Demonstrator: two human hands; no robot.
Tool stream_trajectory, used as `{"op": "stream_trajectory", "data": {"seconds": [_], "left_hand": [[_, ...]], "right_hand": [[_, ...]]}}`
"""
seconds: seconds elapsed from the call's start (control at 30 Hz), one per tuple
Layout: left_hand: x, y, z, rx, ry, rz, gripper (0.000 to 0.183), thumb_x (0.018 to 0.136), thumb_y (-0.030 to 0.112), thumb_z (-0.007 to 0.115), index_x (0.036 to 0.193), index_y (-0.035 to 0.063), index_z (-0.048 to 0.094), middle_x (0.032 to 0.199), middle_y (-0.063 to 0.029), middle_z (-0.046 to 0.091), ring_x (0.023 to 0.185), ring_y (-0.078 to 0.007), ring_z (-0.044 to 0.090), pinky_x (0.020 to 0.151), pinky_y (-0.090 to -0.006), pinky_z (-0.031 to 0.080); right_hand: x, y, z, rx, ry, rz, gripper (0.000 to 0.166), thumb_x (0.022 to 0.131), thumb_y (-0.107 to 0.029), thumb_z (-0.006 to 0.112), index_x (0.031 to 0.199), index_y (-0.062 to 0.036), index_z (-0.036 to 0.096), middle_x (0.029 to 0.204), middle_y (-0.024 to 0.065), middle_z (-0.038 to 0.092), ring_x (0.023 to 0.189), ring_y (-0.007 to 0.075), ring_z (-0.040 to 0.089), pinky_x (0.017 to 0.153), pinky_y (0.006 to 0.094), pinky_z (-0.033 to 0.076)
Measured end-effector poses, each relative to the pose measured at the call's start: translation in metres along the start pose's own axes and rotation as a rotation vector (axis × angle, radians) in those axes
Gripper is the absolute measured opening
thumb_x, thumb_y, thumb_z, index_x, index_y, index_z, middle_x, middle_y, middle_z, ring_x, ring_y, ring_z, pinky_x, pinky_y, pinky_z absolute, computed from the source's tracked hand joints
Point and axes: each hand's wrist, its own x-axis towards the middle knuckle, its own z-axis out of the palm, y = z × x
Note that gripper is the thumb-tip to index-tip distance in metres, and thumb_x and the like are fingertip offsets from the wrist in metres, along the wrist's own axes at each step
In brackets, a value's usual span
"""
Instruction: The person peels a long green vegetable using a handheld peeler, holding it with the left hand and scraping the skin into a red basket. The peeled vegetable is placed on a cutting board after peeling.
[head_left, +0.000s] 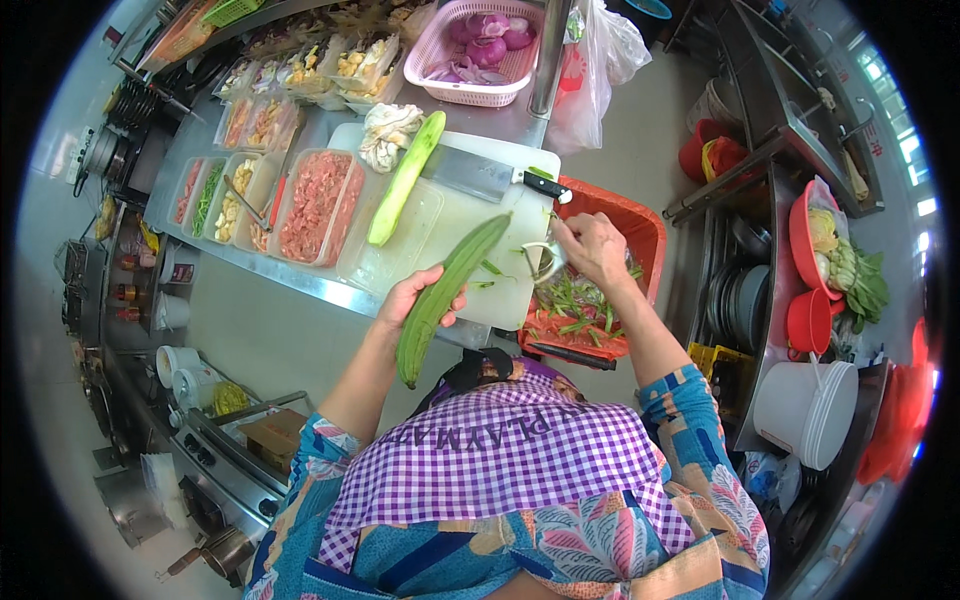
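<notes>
My left hand (420, 297) is closed around a long unpeeled green gourd, likely a luffa (451, 300), tilted over the near edge of a white cutting board (517, 289). In my right hand (597, 247) is a white-handled vegetable peeler (550, 261), just beyond the gourd's far tip and apart from it. A peeled pale green gourd (407, 180) lies on the board beside a cleaver (480, 175) with a black handle. A crumpled white cloth (390, 136) rests at the board's back corner. Green peel scraps (491, 268) are scattered near the gourd.
Below my right hand stands a red-lined bin (649, 225) holding green peelings (577, 307). Left of the board are a tub of raw minced or chopped meat (311, 206) and several smaller food tubs (234, 196). A pink basket of purple onions (469, 94) stands behind; shelves (776, 330) flank the right.
</notes>
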Motion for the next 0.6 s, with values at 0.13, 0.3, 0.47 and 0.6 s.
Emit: {"op": "stream_trajectory", "data": {"seconds": [0.13,0.3,0.47,0.6], "left_hand": [[0.001,-0.017,0.007,0.028,0.155,-0.109,0.04,0.097,0.033,0.043,0.109,-0.0015,0.059,0.088,-0.0115,0.063,0.065,-0.0197,0.057,0.055,-0.0313,0.051],[0.001,-0.024,-0.006,-0.085,0.117,-0.155,0.047,0.099,0.04,0.038,0.11,-0.0025,0.056,0.09,-0.0126,0.06,0.062,-0.0197,0.055,0.05,-0.0291,0.046],[0.001,0.006,0.03,-0.069,0.031,-0.047,0.054,0.101,0.046,0.031,0.105,-0.0019,0.055,0.085,-0.0118,0.056,0.057,-0.0168,0.05,0.046,-0.0268,0.042],[0.014,0.023,0.038,0.012,0.036,-0.017,0.047,0.1,0.043,0.037,0.106,0.0012,0.057,0.083,-0.0077,0.058,0.061,-0.0152,0.053,0.05,-0.0277,0.045]], "right_hand": [[0.003,-0.033,0.012,0.054,0.087,-0.128,0.028,0.078,-0.029,0.065,0.062,-0.0065,0.069,0.063,0.0109,0.064,0.068,0.0306,0.061,0.066,0.0423,0.052],[0.0,-0.045,0.017,0.091,0.03,-0.122,0.03,0.081,-0.029,0.063,0.064,-0.0044,0.068,0.067,0.0121,0.065,0.071,0.0315,0.06,0.067,0.0426,0.051],[0.0,-0.042,0.002,0.089,-0.061,-0.01,0.032,0.085,-0.03,0.061,0.069,-0.0039,0.069,0.072,0.0123,0.066,0.076,0.0307,0.061,0.071,0.0435,0.05],[-0.005,-0.059,-0.009,0.218,-0.027,-0.136,0.029,0.084,-0.026,0.062,0.066,-0.0041,0.066,0.067,0.01,0.064,0.069,0.0293,0.058,0.064,0.0411,0.049]]}}
